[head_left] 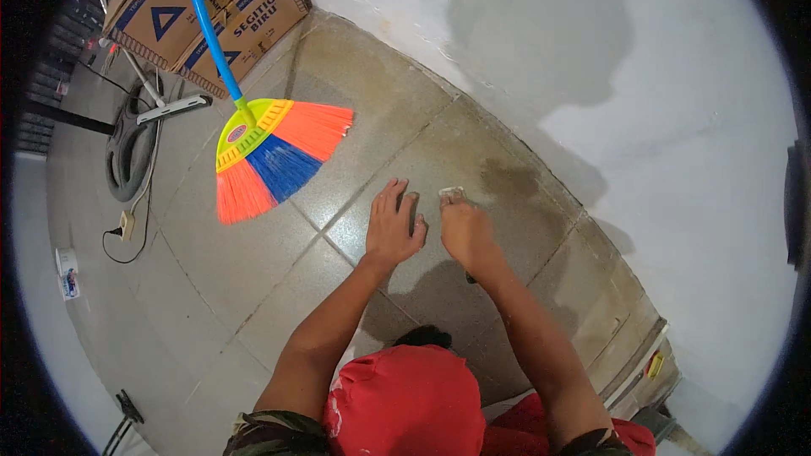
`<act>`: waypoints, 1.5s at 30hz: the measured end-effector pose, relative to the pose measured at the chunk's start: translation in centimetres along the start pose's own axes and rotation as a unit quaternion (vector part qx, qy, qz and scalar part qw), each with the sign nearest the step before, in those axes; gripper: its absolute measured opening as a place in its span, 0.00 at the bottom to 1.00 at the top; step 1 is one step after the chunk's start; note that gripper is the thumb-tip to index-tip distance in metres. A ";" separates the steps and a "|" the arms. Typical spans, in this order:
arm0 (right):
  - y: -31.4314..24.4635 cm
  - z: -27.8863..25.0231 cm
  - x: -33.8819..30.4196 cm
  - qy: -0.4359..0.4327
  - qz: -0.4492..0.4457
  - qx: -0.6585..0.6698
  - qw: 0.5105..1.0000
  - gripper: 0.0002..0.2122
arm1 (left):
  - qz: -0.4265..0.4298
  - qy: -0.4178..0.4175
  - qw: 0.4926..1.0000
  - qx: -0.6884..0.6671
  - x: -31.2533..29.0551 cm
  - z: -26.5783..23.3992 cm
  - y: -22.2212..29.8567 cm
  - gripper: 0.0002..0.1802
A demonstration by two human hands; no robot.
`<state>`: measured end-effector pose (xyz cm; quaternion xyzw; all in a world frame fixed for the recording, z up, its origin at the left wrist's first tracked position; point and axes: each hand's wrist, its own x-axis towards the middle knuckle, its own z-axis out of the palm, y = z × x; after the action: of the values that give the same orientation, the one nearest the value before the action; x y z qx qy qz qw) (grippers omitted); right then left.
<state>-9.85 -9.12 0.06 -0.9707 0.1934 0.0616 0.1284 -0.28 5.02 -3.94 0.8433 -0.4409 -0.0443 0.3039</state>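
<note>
My right hand (470, 235) is closed round a small scraper (452, 192), held low over the tiled floor (279, 279). Its pale, flat end pokes out beyond my fingers, and a bit of dark handle shows below the hand; my grip hides the middle. Just ahead and to the right lies a brown damp-looking stain (511, 179) on the tiles. Close by on the left, my left hand (394, 224) rests palm down on the floor, fingers stretched out and holding nothing.
A broom (283, 156) with orange and blue bristles stands at the left, near stacked cardboard boxes (253, 29). Farther left lie a grey hose (127, 160), a floor nozzle (173, 108) and a power socket (127, 225). A white wall (693, 160) bounds the right.
</note>
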 end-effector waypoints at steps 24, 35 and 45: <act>-2.2 -3.6 9.1 -0.074 -0.002 -0.001 0.997 0.09 | -0.009 -0.015 1.000 -0.016 0.0 -0.5 -0.3 0.24; -0.1 -1.7 10.8 0.058 0.015 0.044 0.997 0.07 | 0.000 0.000 1.000 -0.029 0.3 0.0 -0.4 0.24; -3.5 -1.3 8.6 -0.034 -0.060 0.031 0.997 0.11 | -0.011 -0.029 0.999 -0.010 -0.1 -0.2 -0.9 0.32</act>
<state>-0.52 -9.47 0.59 -0.9733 0.1326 0.0810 0.1689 0.40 5.56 -4.32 0.8435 -0.4397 -0.0765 0.2990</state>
